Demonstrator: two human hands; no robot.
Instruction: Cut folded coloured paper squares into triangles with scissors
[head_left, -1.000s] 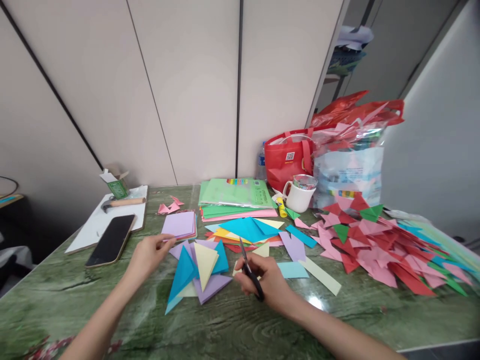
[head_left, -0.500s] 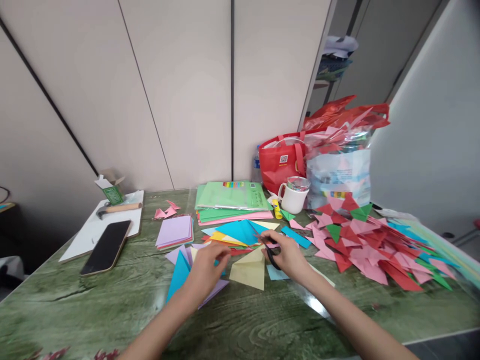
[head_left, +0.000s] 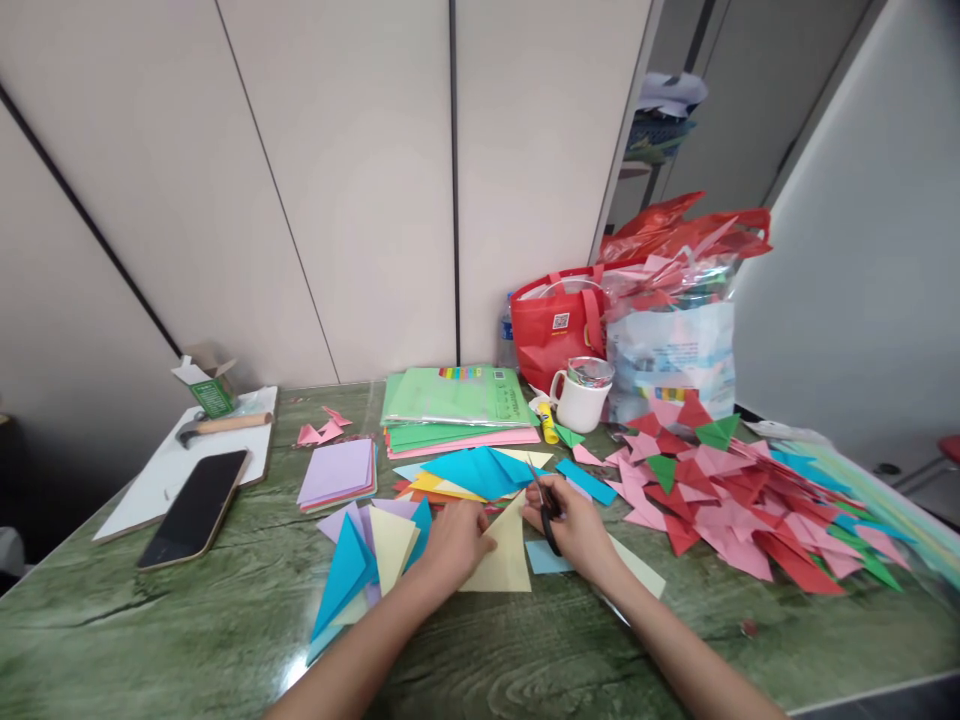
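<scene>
In the middle of the table lies a pale yellow sheet of paper (head_left: 510, 560) with a folded slanting edge. My left hand (head_left: 459, 545) is closed on its left side, thumb and fingers pressed together at the fold. My right hand (head_left: 577, 525) grips black-handled scissors (head_left: 553, 530), their blades pointing up and away, while its fingertips touch the sheet's upper right corner. Folded blue paper (head_left: 346, 575) and folded cream paper (head_left: 391, 548) lie left of my left hand. Behind both hands is a pile of blue folded paper (head_left: 480, 470) over yellow and orange pieces.
A lilac paper stack (head_left: 337, 472) and green paper packs (head_left: 454, 397) sit farther back. To the left are a phone (head_left: 196, 508) and a hammer (head_left: 229, 424). A white mug (head_left: 581, 405), glue stick (head_left: 547, 424), red bag (head_left: 555, 335) and pink-red paper heap (head_left: 739, 500) occupy the right.
My left hand has moved right onto the pale yellow sheet and closed on it. The cream folded paper beside it now shows more fully. The view has shifted slightly.
</scene>
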